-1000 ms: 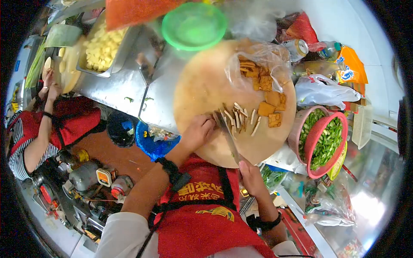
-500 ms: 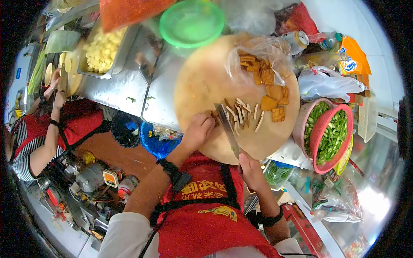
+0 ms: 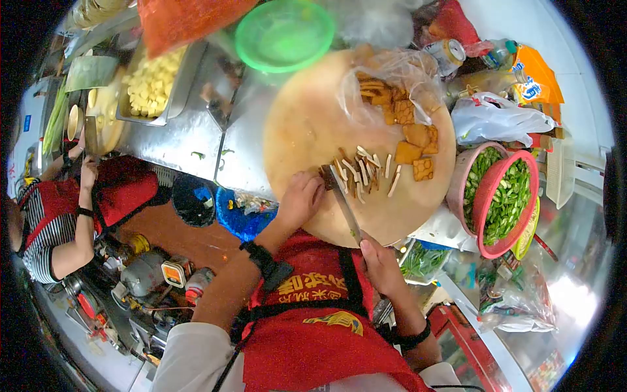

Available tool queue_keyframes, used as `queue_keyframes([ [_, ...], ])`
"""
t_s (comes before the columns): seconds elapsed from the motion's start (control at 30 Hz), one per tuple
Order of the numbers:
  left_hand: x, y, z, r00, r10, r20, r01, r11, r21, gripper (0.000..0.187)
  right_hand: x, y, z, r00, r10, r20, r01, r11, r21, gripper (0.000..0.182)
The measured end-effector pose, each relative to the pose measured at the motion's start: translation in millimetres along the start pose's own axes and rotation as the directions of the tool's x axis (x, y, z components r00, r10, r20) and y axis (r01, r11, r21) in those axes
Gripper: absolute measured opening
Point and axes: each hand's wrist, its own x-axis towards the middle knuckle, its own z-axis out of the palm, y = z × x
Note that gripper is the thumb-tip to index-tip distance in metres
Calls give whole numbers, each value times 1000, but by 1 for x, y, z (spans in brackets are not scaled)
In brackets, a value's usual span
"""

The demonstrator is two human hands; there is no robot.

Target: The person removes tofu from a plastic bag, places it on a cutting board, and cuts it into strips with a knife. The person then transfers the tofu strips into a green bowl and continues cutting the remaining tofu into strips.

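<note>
Tofu (image 3: pixel 325 176) is pinned under the curled fingers of the left hand (image 3: pixel 299 199) on the round chopping board (image 3: pixel 307 124), beside cut strips (image 3: pixel 362 171), while a knife (image 3: pixel 345 204) is gripped by its handle in the closed right hand (image 3: pixel 380 266).

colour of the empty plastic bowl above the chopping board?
Translucent green bowl, seen in the head view, beyond the round chopping board.
</note>
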Motion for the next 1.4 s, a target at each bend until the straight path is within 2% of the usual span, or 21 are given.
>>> queue_keyframes([
  [0.07,0,1,0,1000,-16,-17,16,1000,-15,19,1,1,-1,998,56,37,-57,998,8,54],
  [0.13,3,5,-3,999,-36,-33,35,999,-30,19,3,9,3,996,-82,-29,83,996,31,54],
  [0.2,5,13,-6,989,-137,-64,132,988,-79,20,4,17,7,989,-126,-77,128,992,24,50],
  [0.23,8,15,-5,988,-138,-62,133,988,-82,20,5,18,8,977,-170,-126,173,985,15,47],
  [0.37,15,10,0,985,-161,-67,154,983,-102,18,9,19,7,979,-165,-118,175,981,80,48],
  [0.43,18,8,-2,980,-193,-49,185,973,-134,18,16,28,9,896,-377,-236,381,924,-31,49],
  [0.47,19,7,-3,972,-231,-46,223,965,-135,18,14,28,8,896,-377,-235,381,924,-30,49],
  [0.53,21,6,-7,962,-268,-42,260,956,-135,17,11,24,5,932,-290,-218,283,957,-64,48],
  [0.57,21,3,-10,967,-250,-50,243,963,-119,17,7,19,2,932,-290,-218,282,957,-64,48],
  [0.63,18,-1,-14,971,-232,-56,225,969,-101,18,2,7,-2,990,-56,-129,50,997,-51,50],
  [0.7,12,-2,-15,992,-112,-51,110,994,-27,18,1,8,-4,996,-7,-91,0,997,-77,50],
  [0.73,9,0,-16,992,-113,-50,112,993,-27,18,-1,9,-5,998,43,-56,-49,993,-106,50],
  [0.8,4,5,-16,995,-100,16,99,993,67,19,-1,18,-5,1000,4,-27,-7,995,-98,51],
  [0.87,0,5,-10,996,-87,-6,87,993,74,19,0,25,-1,999,-35,0,35,995,-90,52],
  [0.93,1,8,-6,997,-73,-29,75,994,80,19,0,28,2,987,-145,-71,132,978,-164,46],
  [0.97,1,9,-5,997,-75,-32,78,992,103,19,0,24,1,987,-144,-71,131,978,-165,46],
  [1.03,2,11,-4,996,-77,-38,81,989,125,19,-2,10,-3,987,145,64,-136,983,-127,51],
  [1.23,-1,10,0,997,-63,-49,71,985,157,20,6,19,1,1000,-13,16,15,989,-146,48],
  [1.33,0,10,-1,997,-66,-41,72,984,162,20,31,16,10,997,71,26,-66,982,-175,48],
  [1.4,0,10,0,998,-26,-56,36,981,191,19,38,19,9,1000,18,11,-17,994,-104,47],
])
